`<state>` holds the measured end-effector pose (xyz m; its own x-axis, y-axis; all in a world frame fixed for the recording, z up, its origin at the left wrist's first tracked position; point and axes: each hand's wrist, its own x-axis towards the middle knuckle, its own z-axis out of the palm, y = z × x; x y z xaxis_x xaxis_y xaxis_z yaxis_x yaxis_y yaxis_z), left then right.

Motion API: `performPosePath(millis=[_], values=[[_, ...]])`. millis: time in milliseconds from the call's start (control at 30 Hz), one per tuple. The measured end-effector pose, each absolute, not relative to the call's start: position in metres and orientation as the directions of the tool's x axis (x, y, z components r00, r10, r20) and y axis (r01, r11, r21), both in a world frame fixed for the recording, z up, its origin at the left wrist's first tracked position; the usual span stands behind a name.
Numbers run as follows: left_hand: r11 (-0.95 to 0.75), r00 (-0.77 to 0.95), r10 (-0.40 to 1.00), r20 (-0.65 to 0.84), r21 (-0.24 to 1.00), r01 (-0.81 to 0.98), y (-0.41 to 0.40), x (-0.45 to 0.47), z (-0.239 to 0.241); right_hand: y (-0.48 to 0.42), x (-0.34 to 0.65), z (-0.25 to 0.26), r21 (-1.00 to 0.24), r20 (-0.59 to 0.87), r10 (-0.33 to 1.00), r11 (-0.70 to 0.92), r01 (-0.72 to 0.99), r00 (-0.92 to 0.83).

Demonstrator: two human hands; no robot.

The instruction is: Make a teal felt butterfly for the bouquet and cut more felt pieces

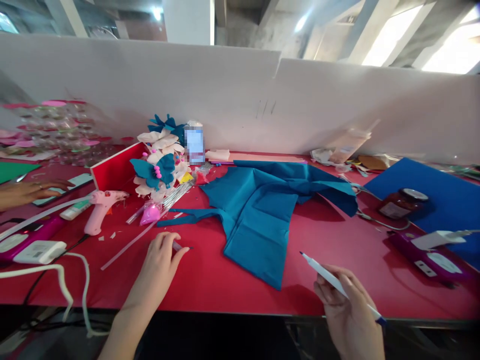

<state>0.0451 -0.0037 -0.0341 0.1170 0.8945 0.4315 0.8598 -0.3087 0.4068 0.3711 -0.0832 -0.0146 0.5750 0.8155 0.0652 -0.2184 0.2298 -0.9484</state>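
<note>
In my right hand (350, 300) is a slim white marker pen (326, 272), its dark tip pointing up and left, above the table's front edge. My left hand (163, 255) rests low over the red table with its fingers curled. Between its thumb and fingers shows a small greyish-purple piece with a dark tip, mostly hidden, whose kind I cannot make out. Between my hands lies teal fabric (258, 220), creased, with cut edges and a narrow strip reaching left. Beyond my left hand stand fabric flowers (161, 142) and a teal butterfly (155, 170) with pink beads.
A pink glue gun (101, 207), a white cable (84, 280) and a purple power strip (28, 247) lie at left. Another person's hand (33, 192) reaches in there. At right are a jar (403, 202), a blue board (442, 195) and a second power strip (427, 260).
</note>
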Motion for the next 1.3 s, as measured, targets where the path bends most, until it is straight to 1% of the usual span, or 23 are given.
performPosePath(millis=[67, 100, 233, 267, 333, 467, 567, 733, 867, 967, 1033, 1100, 1200, 1300], values=[[-0.305, 0.122, 0.918, 0.377, 0.478, 0.823, -0.007, 0.039, -0.032, -0.084, 0.365, -0.015, -0.955, 0.102, 0.841, 0.231, -0.183, 0.532], [-0.299, 0.130, 0.929, 0.347, 0.495, 0.816, -0.009, 0.035, -0.031, -0.085, 0.361, -0.017, -0.961, 0.112, 0.856, 0.223, -0.165, 0.505], [-0.298, 0.157, 0.936, 0.315, 0.468, 0.832, -0.014, 0.025, -0.032, -0.087, 0.339, -0.025, -0.989, 0.074, 0.946, 0.110, -0.097, 0.317], [-0.311, 0.173, 0.933, 0.315, 0.466, 0.829, -0.016, 0.026, -0.033, -0.087, 0.332, -0.026, -0.992, 0.052, 0.963, 0.080, -0.095, 0.263], [-0.350, 0.211, 0.926, 0.314, 0.501, 0.792, -0.020, 0.030, -0.033, -0.085, 0.316, -0.025, -0.991, 0.013, 0.985, 0.035, -0.126, 0.175], [-0.451, 0.251, 0.886, 0.389, 0.604, 0.657, -0.035, 0.044, -0.026, -0.077, 0.284, -0.018, -0.952, -0.015, 0.998, 0.003, -0.307, 0.054], [-0.520, 0.258, 0.846, 0.466, 0.619, 0.588, -0.045, 0.052, -0.016, -0.069, 0.268, -0.012, -0.921, -0.030, 1.000, -0.024, -0.390, 0.007], [-0.579, 0.260, 0.803, 0.536, 0.596, 0.557, -0.054, 0.055, -0.007, -0.063, 0.255, -0.011, -0.927, -0.015, 0.999, -0.026, -0.373, -0.033], [-0.619, 0.268, 0.765, 0.586, 0.553, 0.558, -0.057, 0.052, -0.008, -0.060, 0.250, -0.013, -0.938, -0.026, 0.998, -0.044, -0.345, -0.057], [-0.621, 0.268, 0.760, 0.592, 0.541, 0.567, -0.059, 0.049, -0.010, -0.053, 0.251, -0.007, -0.963, -0.028, 0.998, -0.043, -0.267, -0.062], [-0.611, 0.265, 0.770, 0.580, 0.555, 0.564, -0.060, 0.049, -0.012, -0.045, 0.253, 0.003, -0.986, -0.022, 0.995, -0.037, -0.162, -0.097], [-0.586, 0.260, 0.796, 0.547, 0.588, 0.558, -0.058, 0.049, -0.014, -0.034, 0.256, 0.018, -1.000, 0.001, 0.987, -0.002, -0.016, -0.162], [-0.535, 0.264, 0.840, 0.475, 0.639, 0.552, -0.054, 0.053, -0.017, -0.017, 0.255, 0.044, -0.961, 0.088, 0.957, 0.155, 0.228, -0.277], [-0.486, 0.273, 0.872, 0.406, 0.661, 0.572, -0.048, 0.058, -0.019, -0.003, 0.249, 0.065, -0.860, 0.157, 0.911, 0.316, 0.401, -0.382]])
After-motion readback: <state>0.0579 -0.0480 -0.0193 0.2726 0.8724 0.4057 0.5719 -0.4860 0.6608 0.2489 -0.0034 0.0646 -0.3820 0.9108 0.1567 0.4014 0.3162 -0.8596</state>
